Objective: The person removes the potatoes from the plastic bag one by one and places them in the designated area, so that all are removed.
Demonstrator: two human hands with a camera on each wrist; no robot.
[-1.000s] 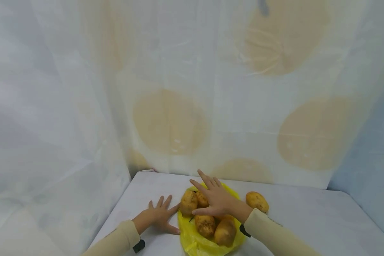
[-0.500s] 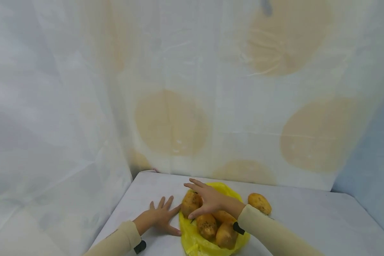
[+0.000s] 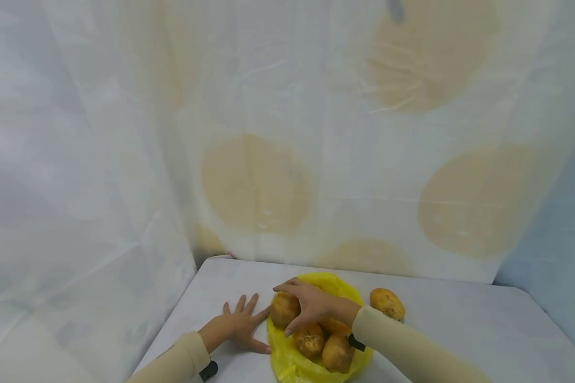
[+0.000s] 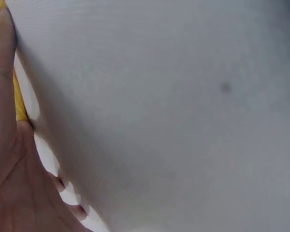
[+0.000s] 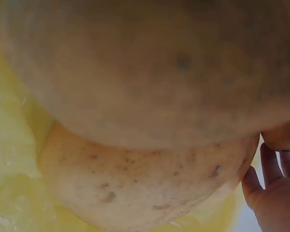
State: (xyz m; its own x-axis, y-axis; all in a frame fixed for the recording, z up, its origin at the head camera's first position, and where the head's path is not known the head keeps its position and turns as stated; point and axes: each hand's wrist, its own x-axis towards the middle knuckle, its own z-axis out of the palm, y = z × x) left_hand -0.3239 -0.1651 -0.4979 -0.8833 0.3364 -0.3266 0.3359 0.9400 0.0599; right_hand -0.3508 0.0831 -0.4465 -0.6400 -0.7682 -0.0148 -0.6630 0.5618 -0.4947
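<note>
A yellow plastic bag (image 3: 287,356) lies spread under several potatoes (image 3: 337,352) on the white table. My right hand (image 3: 316,303) reaches across it and grips the potato (image 3: 284,310) at the bag's left side, with fingers over the far side and thumb on the near side. My left hand (image 3: 241,323) rests on the table with spread fingers, its index finger and thumb at the bag's left edge. The left wrist view shows that hand's palm (image 4: 19,193). Two potatoes (image 5: 150,179) fill much of the right wrist view, with part of a hand (image 5: 275,193) at its right edge.
One more potato (image 3: 387,303) lies on the table (image 3: 450,324) right of the bag. A spotted white curtain (image 3: 364,213) hangs behind the table, and white sheeting (image 3: 100,239) stands along its left side.
My right hand has come down and slightly left, its spread fingers closing round the left potato. My left hand has stayed in place beside the bag.
</note>
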